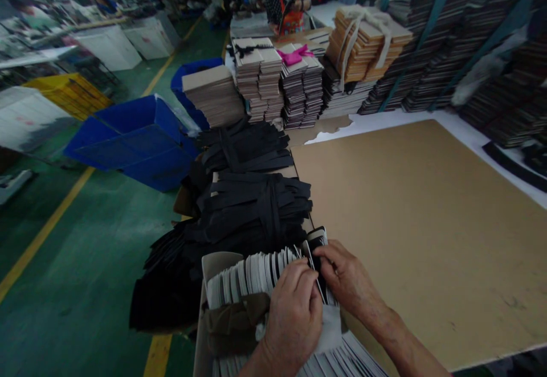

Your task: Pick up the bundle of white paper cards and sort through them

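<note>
A cardboard box [222,263] below me is packed with rows of thin flat pieces [260,274], white with some dark ones among them, standing on edge. At its right end a black, white-edged piece [318,266] leans between my hands. My left hand [294,314] is closed, its fingertips at the left edge of that piece; its palm side is hidden. With bent fingers my right hand [348,274] pinches the upper right side of the black pieces. A dark brown folded strip [237,314] lies over the rows, left of my left hand.
Bundles of black strips [256,206] lie beyond the box. To the right is a brown board tabletop [419,212]. Tied stacks of panels [258,75] line the far side, where a person [288,1] stands. Blue bins [137,138] sit on the green floor at left.
</note>
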{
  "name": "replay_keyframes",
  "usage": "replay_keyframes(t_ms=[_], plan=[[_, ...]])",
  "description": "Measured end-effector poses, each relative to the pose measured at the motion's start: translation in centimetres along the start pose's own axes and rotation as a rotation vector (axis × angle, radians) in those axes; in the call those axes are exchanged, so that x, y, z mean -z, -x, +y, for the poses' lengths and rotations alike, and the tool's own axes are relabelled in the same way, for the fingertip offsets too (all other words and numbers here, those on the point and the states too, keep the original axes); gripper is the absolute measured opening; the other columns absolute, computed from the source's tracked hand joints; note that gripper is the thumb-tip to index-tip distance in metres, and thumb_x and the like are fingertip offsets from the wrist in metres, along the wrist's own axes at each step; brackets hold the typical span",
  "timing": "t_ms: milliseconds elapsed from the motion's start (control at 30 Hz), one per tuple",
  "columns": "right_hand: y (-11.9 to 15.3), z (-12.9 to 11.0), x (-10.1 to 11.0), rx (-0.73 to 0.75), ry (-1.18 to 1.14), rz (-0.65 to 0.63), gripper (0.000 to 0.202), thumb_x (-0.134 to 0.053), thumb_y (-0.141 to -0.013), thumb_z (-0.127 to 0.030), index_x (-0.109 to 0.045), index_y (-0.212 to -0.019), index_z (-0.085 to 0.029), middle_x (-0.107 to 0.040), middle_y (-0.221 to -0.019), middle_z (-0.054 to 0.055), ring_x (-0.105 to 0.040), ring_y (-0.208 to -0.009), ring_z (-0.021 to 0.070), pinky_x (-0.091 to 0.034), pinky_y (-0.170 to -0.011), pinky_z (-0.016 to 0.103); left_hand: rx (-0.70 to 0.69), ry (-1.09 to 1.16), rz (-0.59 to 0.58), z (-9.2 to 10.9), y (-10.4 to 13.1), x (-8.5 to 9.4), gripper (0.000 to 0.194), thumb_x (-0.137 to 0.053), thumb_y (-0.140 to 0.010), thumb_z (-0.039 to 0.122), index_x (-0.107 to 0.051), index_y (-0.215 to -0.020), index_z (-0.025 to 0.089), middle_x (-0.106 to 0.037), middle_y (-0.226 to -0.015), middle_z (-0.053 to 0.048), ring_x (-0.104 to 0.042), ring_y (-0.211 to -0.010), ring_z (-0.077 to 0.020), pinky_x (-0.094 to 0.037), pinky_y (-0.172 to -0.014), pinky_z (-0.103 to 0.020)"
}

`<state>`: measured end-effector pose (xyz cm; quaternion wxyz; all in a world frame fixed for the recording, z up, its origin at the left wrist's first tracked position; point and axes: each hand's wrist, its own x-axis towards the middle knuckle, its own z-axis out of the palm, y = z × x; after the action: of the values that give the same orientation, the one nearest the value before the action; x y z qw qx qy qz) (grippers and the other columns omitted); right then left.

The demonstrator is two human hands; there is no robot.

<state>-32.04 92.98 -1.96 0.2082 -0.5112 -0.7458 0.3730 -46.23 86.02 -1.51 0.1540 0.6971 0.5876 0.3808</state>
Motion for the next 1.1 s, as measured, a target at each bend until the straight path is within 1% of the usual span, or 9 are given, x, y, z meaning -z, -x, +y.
replay_keyframes(t_ms=[133, 267, 367, 500, 567, 633, 733, 867, 1100], plan=[[0.2, -0.2, 0.2, -0.024, 0.068, -0.051, 0.028, -0.04, -0.089, -0.014, -0.066, -0.092, -0.022, -0.061, -0.101, 0.005, -0.064, -0.083, 0.0158, -0.052, -0.08, 0.029, -0.04, 0.022, -0.197, 0.3, -0.4, 1.2, 0.027, -0.044, -0.088, 0.003, -0.061, -0.105, 0.016, -0.062, -0.116, -0.011, -0.056, -0.121, -0.0237, -0.052, -0.103, -0.043], [0.3, -0.3, 0.4, -0.071, 0.049, -0.089, 0.028, -0.04, -0.088, -0.013, -0.066, -0.09, -0.022, -0.06, -0.099, 0.004, -0.063, -0.082, 0.0156, -0.051, -0.08, 0.029, -0.106, 0.019, -0.271, 0.4, -1.0, 2.7, 0.027, -0.046, -0.091, 0.007, -0.062, -0.111, 0.016, -0.064, -0.116, -0.01, -0.056, -0.122, -0.0232, -0.051, -0.106, -0.042], [0.3, -0.3, 0.5, -0.073, 0.023, -0.103, 0.03, -0.04, -0.086, -0.012, -0.067, -0.094, -0.022, -0.06, -0.102, 0.005, -0.063, -0.086, 0.0161, -0.05, -0.082, 0.029, -0.174, 0.037, -0.228, 0.0, -1.3, 3.8, 0.027, -0.049, -0.093, 0.01, -0.062, -0.115, 0.018, -0.067, -0.109, -0.008, -0.061, -0.113, -0.0203, -0.053, -0.1, -0.037], [0.3, -0.2, 0.4, -0.08, 0.001, -0.09, 0.031, -0.04, -0.085, -0.012, -0.068, -0.093, -0.022, -0.06, -0.103, 0.005, -0.062, -0.09, 0.0172, -0.049, -0.083, 0.03, -0.138, -0.025, -0.1, -0.5, -1.0, 4.8, 0.023, -0.053, -0.092, 0.011, -0.064, -0.11, 0.018, -0.07, -0.105, -0.005, -0.063, -0.105, -0.0201, -0.051, -0.097, -0.039], [0.5, -0.1, 0.3, -0.082, -0.014, -0.075, 0.03, -0.04, -0.085, -0.014, -0.068, -0.094, -0.022, -0.06, -0.103, 0.005, -0.062, -0.091, 0.0173, -0.049, -0.083, 0.03, -0.142, -0.111, -0.146, -0.5, -0.4, 5.4, 0.022, -0.053, -0.092, 0.014, -0.065, -0.109, 0.019, -0.071, -0.107, -0.003, -0.062, -0.109, -0.0224, -0.042, -0.106, -0.045], [0.6, 0.0, 0.2, -0.09, -0.035, -0.061, 0.03, -0.039, -0.086, -0.016, -0.067, -0.094, -0.021, -0.059, -0.103, 0.006, -0.062, -0.09, 0.0176, -0.049, -0.082, 0.031, -0.2, -0.216, -0.199, -0.3, 0.5, 6.2, 0.023, -0.055, -0.092, 0.021, -0.065, -0.113, 0.022, -0.07, -0.117, -0.001, -0.057, -0.119, -0.0254, -0.02, -0.118, -0.053], [0.8, 0.1, 0.2, -0.116, -0.062, -0.05, 0.03, -0.038, -0.087, -0.018, -0.067, -0.092, -0.02, -0.057, -0.101, 0.006, -0.061, -0.09, 0.0182, -0.049, -0.082, 0.032, -0.308, -0.368, -0.268, -0.5, 2.0, 7.0, 0.031, -0.058, -0.091, 0.035, -0.065, -0.12, 0.025, -0.064, -0.132, 0.002, -0.05, -0.126, -0.029, 0.01, -0.12, -0.054], [0.6, 0.0, 0.1, -0.133, -0.091, -0.054, 0.03, -0.037, -0.088, -0.019, -0.067, -0.091, -0.02, -0.056, -0.1, 0.006, -0.06, -0.091, 0.019, -0.049, -0.082, 0.034, -0.358, -0.435, -0.357, -1.4, 2.7, 6.5, 0.047, -0.056, -0.091, 0.048, -0.06, -0.131, 0.023, -0.055, -0.143, 0.004, -0.042, -0.132, -0.0314, 0.011, -0.12, -0.052], [0.4, -0.3, 0.4, -0.138, -0.184, -0.101, 0.031, -0.039, -0.089, -0.02, -0.069, -0.095, -0.02, -0.057, -0.103, 0.006, -0.059, -0.095, 0.0188, -0.048, -0.086, 0.035, -0.333, -0.422, -0.467, -1.0, 2.2, 4.9, 0.052, -0.044, -0.096, 0.048, -0.044, -0.145, 0.028, -0.035, -0.156, 0.012, -0.027, -0.141, -0.0325, 0.018, -0.116, -0.058]])
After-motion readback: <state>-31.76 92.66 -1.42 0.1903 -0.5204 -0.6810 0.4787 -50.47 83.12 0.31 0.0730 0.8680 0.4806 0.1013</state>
